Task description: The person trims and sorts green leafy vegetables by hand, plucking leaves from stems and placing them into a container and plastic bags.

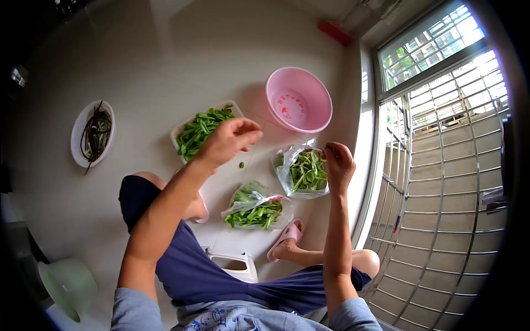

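My left hand hovers in front of the tray of leafy greens, its fingers curled in toward the thumb. Whatever it holds, if anything, does not show. Beside a clear plastic bag of green stems and leaves, my right hand is closed with its fingertips together. What lies in that pinch is too small to name, and I cannot tell whether it touches the bag. A second clear bag with greens lies between my feet. One small green piece is on the floor.
A pink basin stands behind the bags. Far left sits a white oval basket holding dark, thin strands. A white stool is between my legs, a pale green basin at lower left. Barred windows line the right.
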